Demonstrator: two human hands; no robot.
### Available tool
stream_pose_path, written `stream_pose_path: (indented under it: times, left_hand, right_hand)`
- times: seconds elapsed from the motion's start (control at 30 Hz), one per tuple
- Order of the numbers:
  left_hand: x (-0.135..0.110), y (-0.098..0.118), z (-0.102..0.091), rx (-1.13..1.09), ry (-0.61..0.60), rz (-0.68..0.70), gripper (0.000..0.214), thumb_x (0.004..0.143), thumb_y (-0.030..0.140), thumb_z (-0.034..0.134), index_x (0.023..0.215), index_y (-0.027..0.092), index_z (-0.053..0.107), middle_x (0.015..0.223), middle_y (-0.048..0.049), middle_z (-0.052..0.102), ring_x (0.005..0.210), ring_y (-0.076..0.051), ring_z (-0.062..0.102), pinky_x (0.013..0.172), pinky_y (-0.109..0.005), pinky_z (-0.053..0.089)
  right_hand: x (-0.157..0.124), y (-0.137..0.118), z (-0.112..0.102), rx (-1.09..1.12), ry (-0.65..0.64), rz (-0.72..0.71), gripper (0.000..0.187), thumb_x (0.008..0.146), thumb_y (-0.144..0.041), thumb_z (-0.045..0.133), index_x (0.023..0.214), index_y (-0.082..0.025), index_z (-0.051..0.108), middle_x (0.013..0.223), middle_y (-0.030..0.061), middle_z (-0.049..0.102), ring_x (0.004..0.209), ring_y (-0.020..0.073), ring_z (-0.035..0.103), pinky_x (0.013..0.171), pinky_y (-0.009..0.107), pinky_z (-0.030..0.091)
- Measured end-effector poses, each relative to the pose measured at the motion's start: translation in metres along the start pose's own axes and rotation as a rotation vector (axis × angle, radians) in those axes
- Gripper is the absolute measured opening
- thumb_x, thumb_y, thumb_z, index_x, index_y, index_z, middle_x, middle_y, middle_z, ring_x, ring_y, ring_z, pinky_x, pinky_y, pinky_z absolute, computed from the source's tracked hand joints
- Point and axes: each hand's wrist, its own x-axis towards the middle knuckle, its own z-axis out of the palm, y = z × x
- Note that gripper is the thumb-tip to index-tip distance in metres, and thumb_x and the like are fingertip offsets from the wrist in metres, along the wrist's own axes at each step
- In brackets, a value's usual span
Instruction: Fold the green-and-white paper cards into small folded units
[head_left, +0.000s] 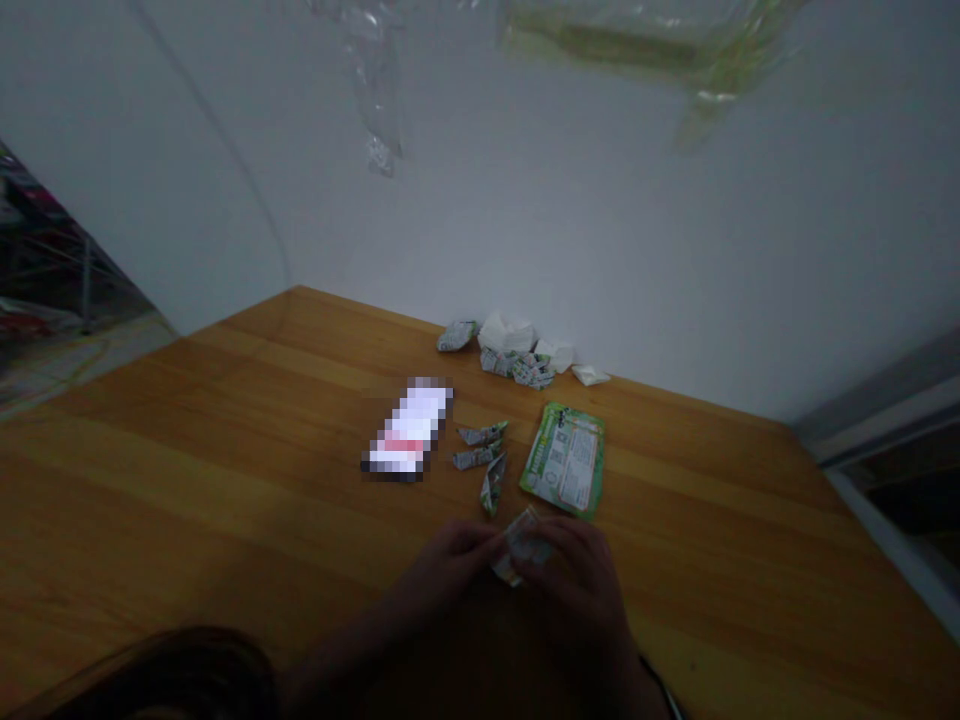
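Observation:
A small piece of printed, light-coloured paper [511, 570] is held between my two hands near the front of the wooden table. My left hand [456, 558] pinches its left edge. My right hand [577, 572] has its fingers curled over the right side, hiding part of the paper. Just beyond them lie three narrow folded pieces of printed paper [475, 458]. To their right, a green and white printed packet [564, 462] rests flat, its near edge close to my right hand.
Left of the folded pieces lies a phone [411, 428] with a lit, blurred screen. Against the wall, crumpled printed papers [457, 336] and white tissues [508, 332] sit along the back edge of the table [247, 400]. Clear and yellowish tape [637, 45] hangs on the wall above.

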Motion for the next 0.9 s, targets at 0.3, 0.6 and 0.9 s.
stream_pose_path:
  times: [0.3,0.6,0.9]
  left_hand:
    - [-0.004,-0.001,0.011,-0.066,-0.132,0.011,0.040,0.084,0.047,0.056,0.102,0.015,0.072,0.093,-0.0051,0.073,0.087,-0.022,0.063,0.079,-0.030,0.045]
    - [-0.009,0.003,0.015,0.364,-0.081,0.285,0.031,0.087,0.024,0.051,0.115,0.025,0.065,0.115,-0.0012,0.070,0.104,-0.021,0.063,0.092,-0.027,0.043]
    - [-0.010,-0.002,0.021,0.309,0.064,0.242,0.032,0.092,0.033,0.043,0.097,0.019,0.071,0.093,-0.0030,0.075,0.086,-0.021,0.067,0.079,-0.027,0.048]
  right_hand:
    - [0.000,-0.015,0.011,0.451,0.001,0.825,0.018,0.083,-0.025,0.059,0.067,-0.018,0.064,0.103,0.0116,0.070,0.097,0.0259,0.064,0.083,0.035,0.049]
    - [0.000,-0.019,0.017,0.537,0.018,0.917,0.023,0.087,-0.031,0.053,0.069,-0.018,0.059,0.072,0.0014,0.059,0.070,0.0176,0.057,0.066,0.026,0.045]
    - [0.002,-0.027,0.017,0.603,0.061,0.945,0.024,0.089,-0.031,0.053,0.070,-0.019,0.059,0.074,0.0013,0.060,0.072,0.0173,0.058,0.070,0.027,0.046]
